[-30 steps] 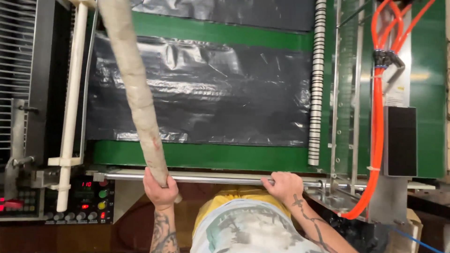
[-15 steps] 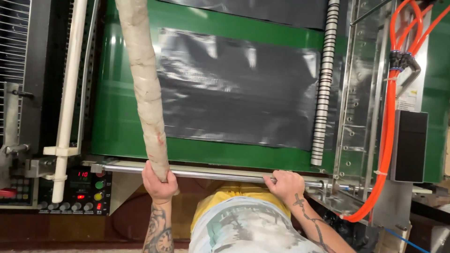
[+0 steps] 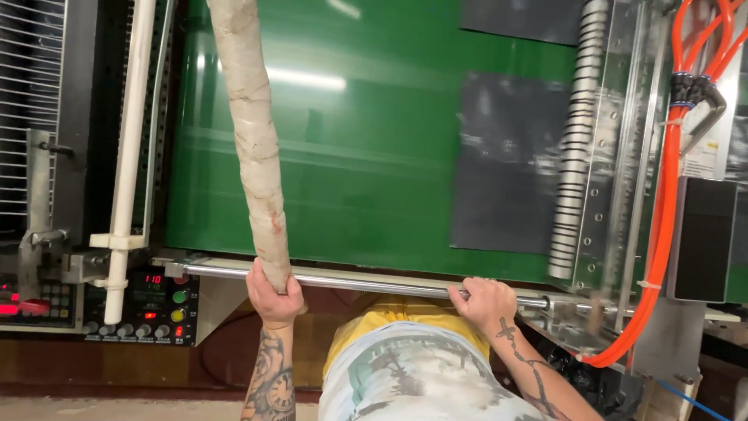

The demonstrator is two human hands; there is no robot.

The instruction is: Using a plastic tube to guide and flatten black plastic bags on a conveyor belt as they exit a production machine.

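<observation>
Beige and tape-wrapped, the pole (image 3: 253, 148) rose from the left hand (image 3: 274, 295), whose fingers were closed round its lower end just in front of the steel bar (image 3: 366, 284). The right hand (image 3: 487, 300) was curled over that bar further right, gripping it. Behind them lay the green belt (image 3: 366, 156). Half a second earlier a wide black sheet (image 3: 506, 164) covered the belt's middle; now it sat far to the right, against the striped roller (image 3: 573, 156), leaving most of the green bare. Both hands kept their grips, and the pole leaned much as before. Open room lay on the belt between pole and sheet. A white pipe (image 3: 128, 148) bounded the left edge, above a control panel (image 3: 148, 300); orange hoses (image 3: 670, 195) ran down the right side.
</observation>
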